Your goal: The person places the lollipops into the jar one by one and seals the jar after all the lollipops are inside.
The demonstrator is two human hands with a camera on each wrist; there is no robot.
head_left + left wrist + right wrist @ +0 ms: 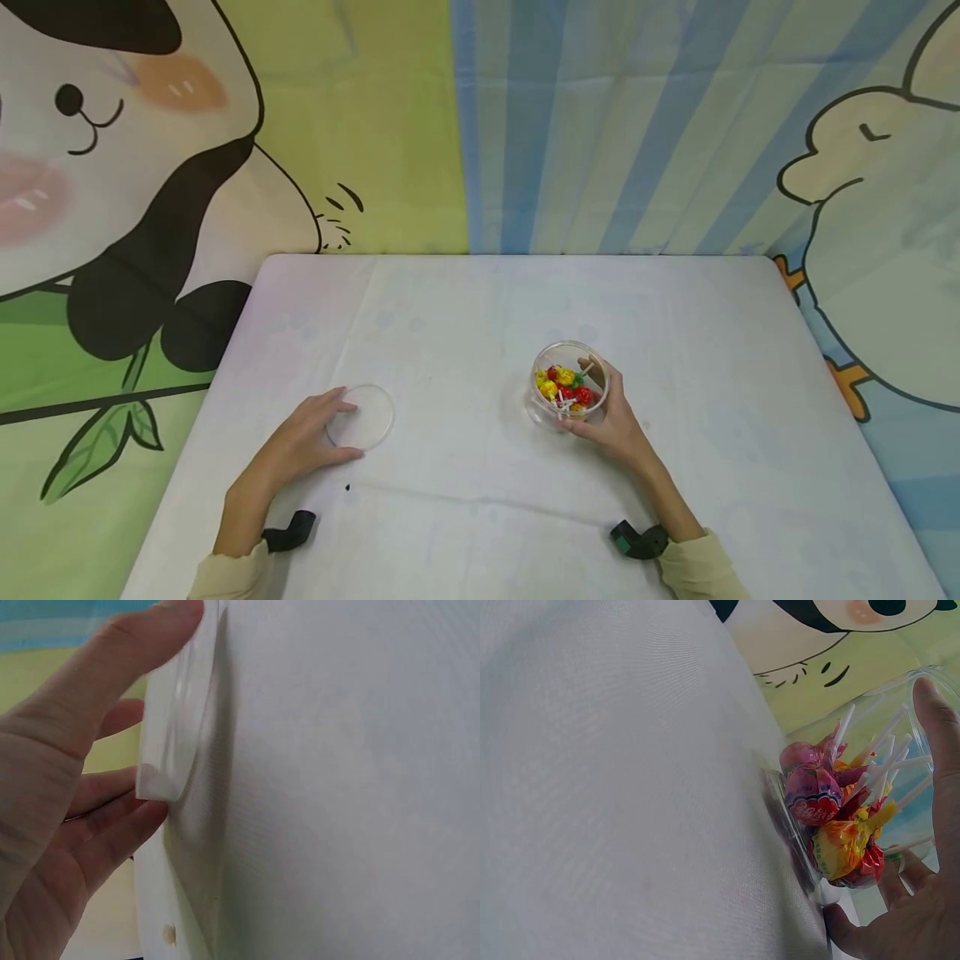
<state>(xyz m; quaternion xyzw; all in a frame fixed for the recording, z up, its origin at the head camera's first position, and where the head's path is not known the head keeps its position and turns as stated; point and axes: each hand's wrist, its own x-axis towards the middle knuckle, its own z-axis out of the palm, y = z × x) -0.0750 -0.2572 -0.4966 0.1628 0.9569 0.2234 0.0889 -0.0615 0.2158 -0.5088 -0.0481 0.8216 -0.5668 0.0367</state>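
My left hand holds a clear round lid by its rim, thumb on one side and fingers on the other. In the left wrist view the lid is seen edge-on, close to the white cloth. Further right, my right hand grips a clear round jar whose open top faces up. Lollipops in red, yellow and green wrappers lie inside. Seen from the right wrist, pink and yellow lollipops gather at the jar's bottom, their white sticks pointing toward the opening.
A white cloth covers the table. Behind it hangs a cartoon-printed backdrop. A small dark speck lies on the cloth near the left hand. Black wrist cameras sit by both sleeves.
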